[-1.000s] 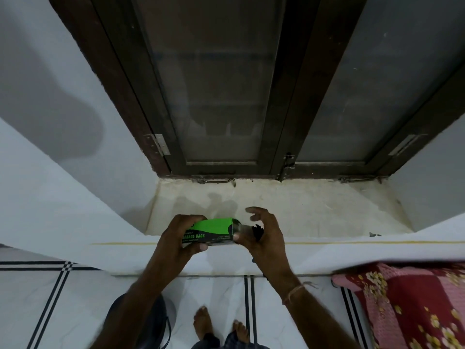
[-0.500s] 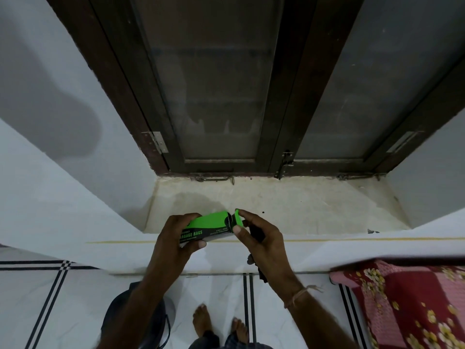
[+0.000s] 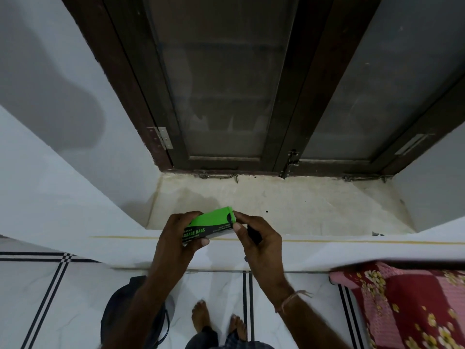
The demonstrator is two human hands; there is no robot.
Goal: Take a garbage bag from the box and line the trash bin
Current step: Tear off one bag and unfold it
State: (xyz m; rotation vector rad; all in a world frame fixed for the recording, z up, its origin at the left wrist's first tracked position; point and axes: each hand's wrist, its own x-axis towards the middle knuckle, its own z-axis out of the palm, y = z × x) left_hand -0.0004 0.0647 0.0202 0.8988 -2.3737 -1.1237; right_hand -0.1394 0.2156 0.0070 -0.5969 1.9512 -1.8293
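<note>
You hold the box (image 3: 212, 224) in front of you, above the front edge of the sill (image 3: 289, 207). It is a green and black carton, and the words "GARBAGE BAGS" are partly readable on its dark side. It is tilted, with the right end a little higher than the left one.

Your left hand (image 3: 177, 238) is closed around the left end of the box: the thumb lies on the side facing you and the fingers wrap over the top. Your right hand (image 3: 259, 241) touches the right end of the box with the thumb and the forefinger, pinched narrow at the flap. The other fingers of this hand are curled around something small and black (image 3: 253, 233), pressed in the palm. I cannot tell for sure if this is a bag; it is mostly hidden.

A thin thread band (image 3: 292, 299) is on your right wrist.

The bin (image 3: 120, 313), dark and round, stands on the tiled floor (image 3: 50, 298) below your left forearm, just left of your bare feet (image 3: 216, 321). Only a part of its rim is visible.

At the right there is a red cloth with flowers (image 3: 407, 306). Behind the sill stands a dark wooden window (image 3: 226, 96), closed.
</note>
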